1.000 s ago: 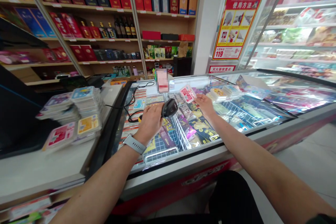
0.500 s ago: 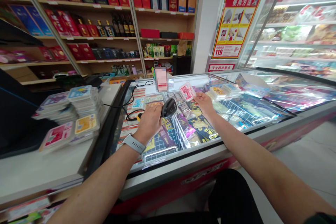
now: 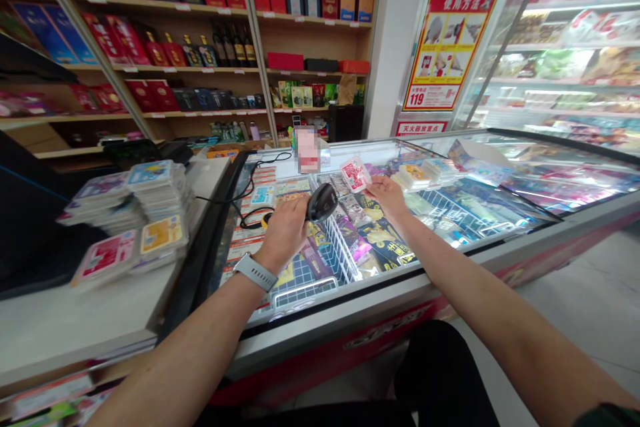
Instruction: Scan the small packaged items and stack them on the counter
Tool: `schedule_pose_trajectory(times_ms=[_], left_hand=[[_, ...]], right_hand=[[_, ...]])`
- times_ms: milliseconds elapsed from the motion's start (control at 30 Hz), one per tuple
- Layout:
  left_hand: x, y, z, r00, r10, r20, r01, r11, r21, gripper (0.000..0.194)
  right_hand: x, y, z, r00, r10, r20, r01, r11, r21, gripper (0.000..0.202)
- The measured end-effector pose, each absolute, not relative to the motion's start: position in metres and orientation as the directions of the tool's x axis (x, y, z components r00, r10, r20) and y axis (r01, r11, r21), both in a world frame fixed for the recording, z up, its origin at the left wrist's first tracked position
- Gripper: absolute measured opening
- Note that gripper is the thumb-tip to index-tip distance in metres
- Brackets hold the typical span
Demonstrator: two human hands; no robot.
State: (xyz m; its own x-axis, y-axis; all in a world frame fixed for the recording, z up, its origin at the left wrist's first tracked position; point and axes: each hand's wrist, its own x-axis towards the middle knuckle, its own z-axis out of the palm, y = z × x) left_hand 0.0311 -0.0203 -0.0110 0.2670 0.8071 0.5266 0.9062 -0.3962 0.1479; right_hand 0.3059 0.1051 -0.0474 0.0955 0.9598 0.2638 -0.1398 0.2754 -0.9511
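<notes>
My left hand (image 3: 286, 232), with a grey watch on its wrist, is wrapped round a black barcode scanner (image 3: 323, 203). The scanner's head points away to the right, toward a flat clear plastic box (image 3: 355, 175) with a red and white label. My right hand (image 3: 387, 196) pinches that box at its near right edge and holds it tilted above the freezer glass. A gap separates scanner and box. Beyond the right hand, several similar boxes with yellow and pale labels (image 3: 414, 175) lie on the glass. The scanner's grip is mostly hidden by my fingers.
A chest freezer (image 3: 350, 303) with wire baskets of packaged goods stands before me. On the white counter (image 3: 107, 320) at left are stacks of flat boxes (image 3: 155, 185). A black cable (image 3: 249, 195) curls over the glass. Shelves of boxes and bottles (image 3: 235, 47) line the back.
Both hands keep nearly the same places, the left still on the scanner and the right on the box. The view has shifted very slightly.
</notes>
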Motion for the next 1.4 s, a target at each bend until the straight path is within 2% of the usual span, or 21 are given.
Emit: schedule_pose_trajectory(times_ms=[333,633,1033,1400], left_hand=[[0.032,-0.022,-0.01,0.26,0.817,0.515,0.909,-0.387,0.155,0.053],[0.033,-0.022,-0.01,0.269,0.799,0.538,0.896,-0.413,0.166,0.052],[0.037,-0.026,-0.004,0.253,0.817,0.519,0.904,-0.391,0.174,0.051],[0.037,-0.026,-0.002,0.264,0.81,0.523,0.898,-0.405,0.175,0.05]], right_hand=[[0.306,0.105,-0.047,0.062,0.965,0.254,-0.15,0.261,-0.954,0.047],[0.304,0.099,-0.043,0.036,0.967,0.254,-0.124,0.257,-0.959,0.052],[0.301,0.095,-0.037,0.124,0.958,0.259,0.01,0.26,-0.965,0.045],[0.301,0.094,-0.037,0.125,0.953,0.276,0.019,0.276,-0.961,0.04]])
